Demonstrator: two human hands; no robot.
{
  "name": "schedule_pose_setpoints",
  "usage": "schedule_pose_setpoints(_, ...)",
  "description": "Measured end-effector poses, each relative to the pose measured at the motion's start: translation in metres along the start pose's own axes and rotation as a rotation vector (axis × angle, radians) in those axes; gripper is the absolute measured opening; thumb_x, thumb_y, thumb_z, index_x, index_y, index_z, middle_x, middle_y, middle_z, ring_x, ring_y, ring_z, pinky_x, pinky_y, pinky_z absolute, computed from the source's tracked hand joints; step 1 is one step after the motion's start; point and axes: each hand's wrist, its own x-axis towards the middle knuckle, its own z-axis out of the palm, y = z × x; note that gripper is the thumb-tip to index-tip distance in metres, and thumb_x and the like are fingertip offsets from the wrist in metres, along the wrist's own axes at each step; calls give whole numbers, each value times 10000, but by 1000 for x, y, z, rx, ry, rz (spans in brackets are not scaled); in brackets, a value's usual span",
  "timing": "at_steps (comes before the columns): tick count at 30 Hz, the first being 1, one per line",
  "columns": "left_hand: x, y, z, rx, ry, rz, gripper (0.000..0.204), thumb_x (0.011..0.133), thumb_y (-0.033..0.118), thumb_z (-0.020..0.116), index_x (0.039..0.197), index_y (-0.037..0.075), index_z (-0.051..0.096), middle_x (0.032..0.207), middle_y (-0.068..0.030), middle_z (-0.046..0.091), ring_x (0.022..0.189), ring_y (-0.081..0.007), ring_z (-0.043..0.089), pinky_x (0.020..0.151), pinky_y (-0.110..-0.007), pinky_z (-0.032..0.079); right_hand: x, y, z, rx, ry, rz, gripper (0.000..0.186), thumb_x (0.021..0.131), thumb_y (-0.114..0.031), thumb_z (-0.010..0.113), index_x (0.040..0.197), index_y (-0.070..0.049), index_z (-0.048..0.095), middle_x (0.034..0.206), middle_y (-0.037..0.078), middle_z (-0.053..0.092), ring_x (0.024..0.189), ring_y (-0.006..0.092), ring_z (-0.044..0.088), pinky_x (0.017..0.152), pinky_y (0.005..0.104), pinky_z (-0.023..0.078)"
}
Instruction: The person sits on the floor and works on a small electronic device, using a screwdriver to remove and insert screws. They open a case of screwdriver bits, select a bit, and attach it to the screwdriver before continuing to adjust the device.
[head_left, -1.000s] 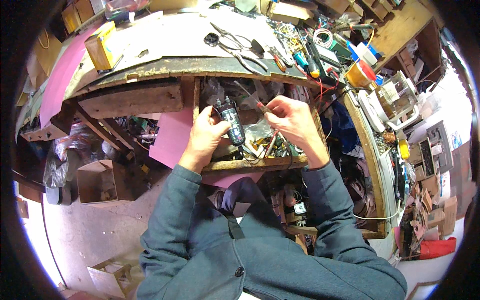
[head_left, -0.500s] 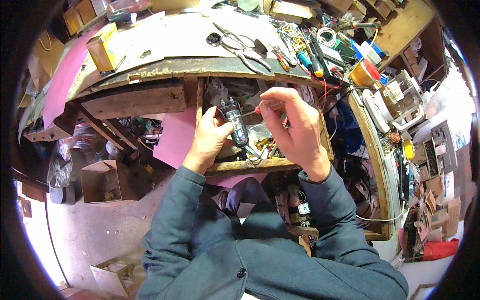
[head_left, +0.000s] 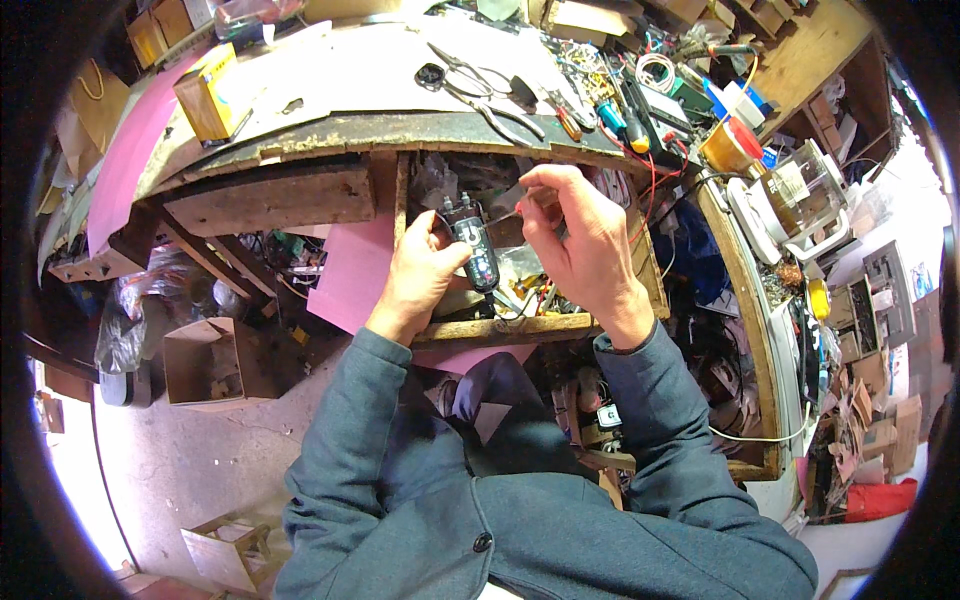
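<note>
A person's left hand pinches a black device, thumb laid across its face, over an open drawer. Two small metal posts rise from the device's top end; a dark cord leaves the bottom. Just to its right, the right hand is raised with fingers curled in and the thumb near their tips, closed on a slim tool; only a little red shows clearly past the fingers, the rest mostly hidden.

Beneath both hands, the drawer, with its worn wooden front edge, holds tangled wires and clear plastic. A pink sheet hangs left of it.

Beyond the hands, the pale-topped counter carries pliers near its front edge, an orange-handled screwdriver to their right, and a yellow box standing toward the left end. Farther right, red wires droop over the edge near a red-and-amber tub and a clear jug. On the floor at left sits an open cardboard box.
</note>
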Motion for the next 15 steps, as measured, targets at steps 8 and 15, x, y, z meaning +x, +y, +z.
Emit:
schedule_pose_setpoints(8,2,-6,-1,-2,-12,23,378,891,86,698,1244,96,565,983,18,665,789,-48,609,561,-200,449,-1,1,1,0,2,-2,221,893,-1,688,1108,3,635,885,160,662,711,281,682,665,363,565)
schedule_pose_setpoints(15,4,-6,-3,6,-3,22,351,881,33,673,1217,34,568,1006,-26,669,857,-89,627,700,-251,525,8,4,-1,-55,-30,-174,330,905,3,666,1230,-34,622,948,166,680,742,300,691,682,373,568)
